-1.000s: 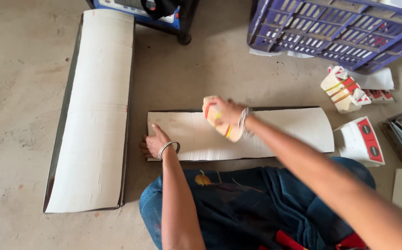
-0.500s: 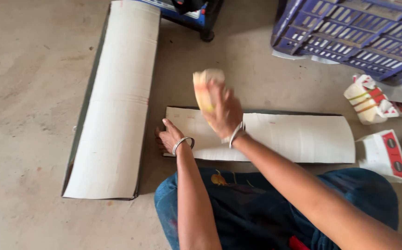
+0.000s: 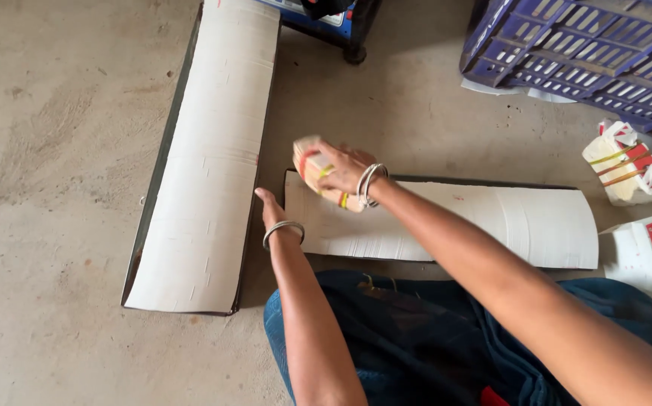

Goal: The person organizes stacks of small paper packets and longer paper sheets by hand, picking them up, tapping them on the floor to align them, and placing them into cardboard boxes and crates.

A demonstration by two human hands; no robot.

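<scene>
Blue crate [image 3: 596,53], cart [image 3: 326,19]: cut off.

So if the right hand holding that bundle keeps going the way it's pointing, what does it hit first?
The right hand points left with its bundle. Going straight on, it would likely first meet the long white tray lying on the floor, though its height above the floor is unclear.
</scene>
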